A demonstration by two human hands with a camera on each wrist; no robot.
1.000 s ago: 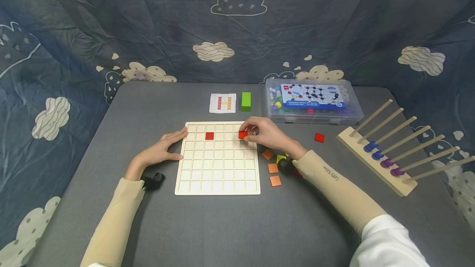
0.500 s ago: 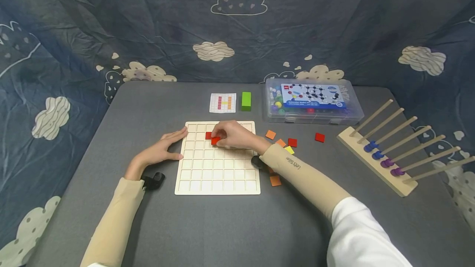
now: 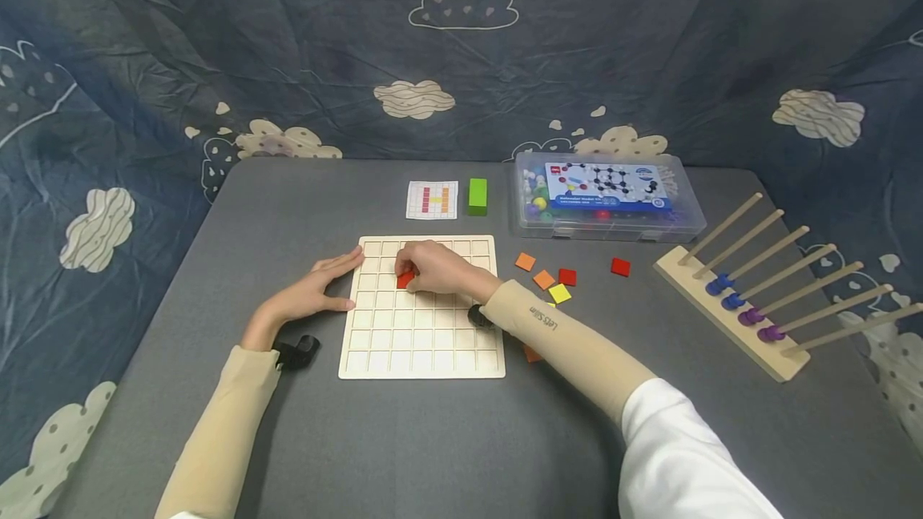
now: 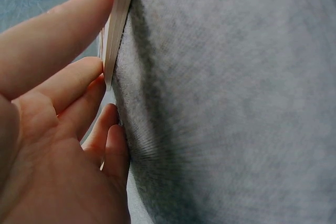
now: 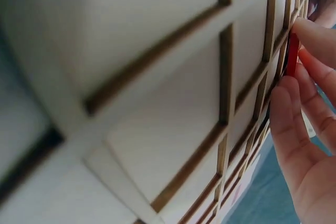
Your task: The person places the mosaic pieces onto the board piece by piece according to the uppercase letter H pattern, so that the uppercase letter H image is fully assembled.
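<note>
A pale gridded board lies on the grey table. My right hand is over its upper part and pinches a red tile at a square in the third column. In the right wrist view the red tile stands between thumb and fingers of my right hand, against the grid. The right hand covers the square above, so the red tile there is hidden. My left hand touches the board's left edge with spread fingers; in the left wrist view the left hand rests at the board's edge.
Loose orange, red and yellow tiles lie right of the board, with one red tile farther right. Behind stand a pattern card, a green block and a clear plastic box. A wooden peg rack is at the right.
My right hand has carried the red tile leftward from the board's right side to the third column, and slightly down. My left hand has stayed at the board's left edge.
</note>
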